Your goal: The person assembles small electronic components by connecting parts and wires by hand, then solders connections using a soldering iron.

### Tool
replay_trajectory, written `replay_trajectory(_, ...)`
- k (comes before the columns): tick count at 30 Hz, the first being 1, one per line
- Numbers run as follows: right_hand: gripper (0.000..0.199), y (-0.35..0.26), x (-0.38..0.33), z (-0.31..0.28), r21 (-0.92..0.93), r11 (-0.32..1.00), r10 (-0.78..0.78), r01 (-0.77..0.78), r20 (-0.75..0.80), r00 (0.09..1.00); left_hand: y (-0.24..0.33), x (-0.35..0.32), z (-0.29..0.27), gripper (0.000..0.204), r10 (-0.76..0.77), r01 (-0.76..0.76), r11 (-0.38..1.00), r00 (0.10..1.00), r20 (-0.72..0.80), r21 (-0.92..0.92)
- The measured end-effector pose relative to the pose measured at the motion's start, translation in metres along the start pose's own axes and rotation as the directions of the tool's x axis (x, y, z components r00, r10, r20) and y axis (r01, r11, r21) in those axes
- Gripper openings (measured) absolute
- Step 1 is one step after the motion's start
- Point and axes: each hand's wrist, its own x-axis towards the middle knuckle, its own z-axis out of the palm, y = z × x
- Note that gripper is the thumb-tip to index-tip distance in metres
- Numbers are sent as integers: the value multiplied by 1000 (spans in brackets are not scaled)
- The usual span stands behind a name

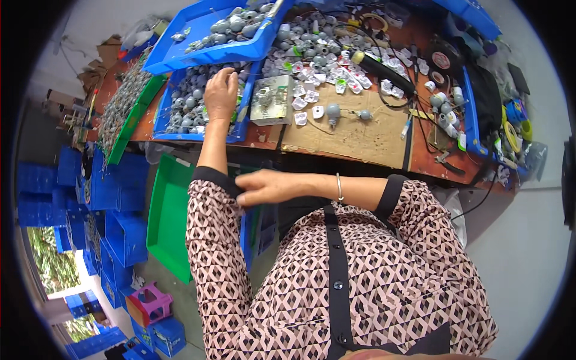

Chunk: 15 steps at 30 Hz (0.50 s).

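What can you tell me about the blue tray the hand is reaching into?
The blue tray is a shallow plastic bin with raised walls, lying flat on the left part of the wooden workbench. It is filled with small grey, rounded parts. The left hand rests palm-down among them near its right side. Another blue tray overlaps its far edge, and a green tray lies beside it.

two hands [221, 95], two green trays [170, 216], one pink stool [149, 303].

The person wore a short-sleeved blouse [384, 282] with a pink, black and white diamond pattern, black sleeve cuffs and a black button placket. A thin bracelet [339, 187], perhaps silver, circled the right wrist.
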Motion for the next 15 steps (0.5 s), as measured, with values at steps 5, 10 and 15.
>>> replay_trajectory(5, 36, 8, -51, 2, -247, 967, -49, 52, 18, 999, 37, -12, 7, 16, 224, -222, 974, 973, 46, -52)
replay_trajectory(10, 30, 20, -116, -43, -396, 912, 38, -107, -178, 983, 70, -27, 16, 17, 393, -381, 919, 908, 147, -103)
replay_trajectory(15, 23, 17, -182, -88, -486, 799, 90, -355, -486, 869, 103, -27, 36, 16, 471, -450, 879, 870, 143, -159)
